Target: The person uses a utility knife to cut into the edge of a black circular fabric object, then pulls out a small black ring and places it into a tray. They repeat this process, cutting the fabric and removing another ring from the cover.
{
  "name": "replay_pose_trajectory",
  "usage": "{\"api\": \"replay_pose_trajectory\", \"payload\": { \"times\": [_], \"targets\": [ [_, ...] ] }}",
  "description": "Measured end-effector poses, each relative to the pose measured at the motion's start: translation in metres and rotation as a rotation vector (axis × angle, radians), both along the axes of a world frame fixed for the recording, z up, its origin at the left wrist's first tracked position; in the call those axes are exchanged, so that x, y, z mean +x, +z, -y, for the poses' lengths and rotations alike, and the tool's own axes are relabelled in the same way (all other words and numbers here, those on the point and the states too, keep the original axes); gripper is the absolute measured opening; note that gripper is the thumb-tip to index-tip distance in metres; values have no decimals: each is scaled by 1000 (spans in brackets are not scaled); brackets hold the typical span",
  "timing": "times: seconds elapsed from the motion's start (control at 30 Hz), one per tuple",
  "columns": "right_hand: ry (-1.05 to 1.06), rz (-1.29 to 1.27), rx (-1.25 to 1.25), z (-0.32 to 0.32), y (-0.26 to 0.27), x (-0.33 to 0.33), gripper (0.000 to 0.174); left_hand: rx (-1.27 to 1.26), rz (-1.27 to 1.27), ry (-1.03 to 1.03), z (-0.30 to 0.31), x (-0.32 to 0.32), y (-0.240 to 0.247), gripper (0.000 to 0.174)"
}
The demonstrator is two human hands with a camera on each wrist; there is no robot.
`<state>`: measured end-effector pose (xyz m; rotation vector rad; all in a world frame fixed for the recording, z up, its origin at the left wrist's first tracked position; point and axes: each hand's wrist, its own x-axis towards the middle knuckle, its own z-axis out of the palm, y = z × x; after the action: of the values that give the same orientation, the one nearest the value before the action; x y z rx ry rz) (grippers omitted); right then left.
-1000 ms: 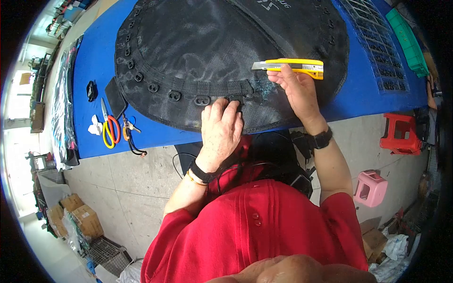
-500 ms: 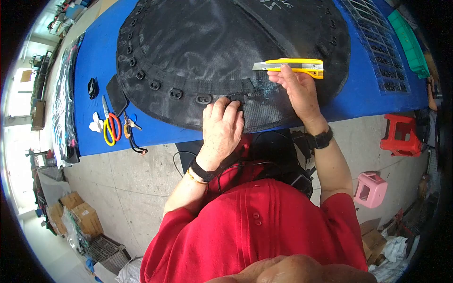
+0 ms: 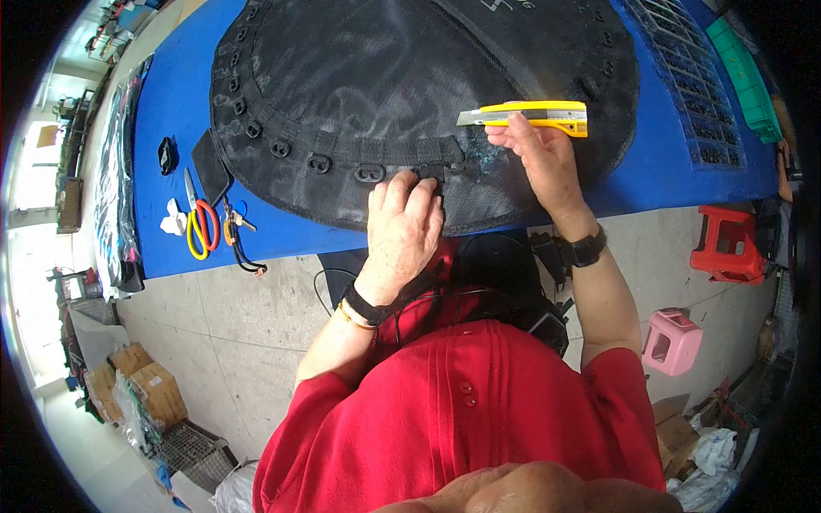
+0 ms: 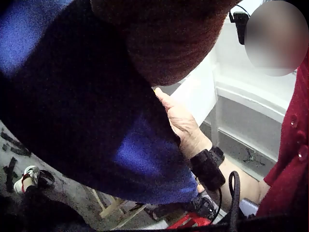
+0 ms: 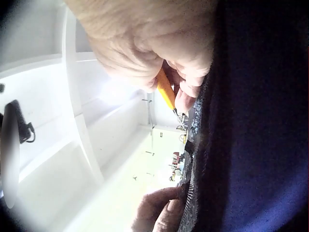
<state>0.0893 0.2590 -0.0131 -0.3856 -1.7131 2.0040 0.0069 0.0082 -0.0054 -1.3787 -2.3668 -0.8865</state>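
Observation:
A large round black fabric piece point(image 3: 368, 85) with black plastic fittings point(image 3: 370, 173) along its curved edge lies on the blue table. The left hand point(image 3: 400, 231) rests on its near edge, fingertips over the end of the fitting row; what lies beneath them is hidden. In the right hand point(image 3: 547, 171) a yellow utility knife point(image 3: 547, 111) is pinched between thumb and fingers, blade out and pointing left, over the fabric. The right wrist view shows the right hand point(image 5: 154, 43) around the orange-looking knife point(image 5: 166, 90), close to the fabric.
Scissors point(image 3: 203, 224), keys point(image 3: 243, 221) and a small black item point(image 3: 167, 156) lie on the table point(image 3: 171, 103) at left. A gridded tray point(image 3: 697, 94) and a green bin point(image 3: 746, 81) are at right. Red point(image 3: 729, 244) and pink point(image 3: 672, 342) stools stand on the floor.
The fabric has shifted slightly toward the person and the right. The knife has risen a little at its handle end. The left hand still rests on the fabric's edge.

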Motion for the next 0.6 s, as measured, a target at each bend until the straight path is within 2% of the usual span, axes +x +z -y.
{"api": "replay_pose_trajectory", "payload": {
  "times": [0.6],
  "targets": [
    [17,52,62,7,9,0,39,5,0,-6,0,-1,-2,34]
  ]
}}
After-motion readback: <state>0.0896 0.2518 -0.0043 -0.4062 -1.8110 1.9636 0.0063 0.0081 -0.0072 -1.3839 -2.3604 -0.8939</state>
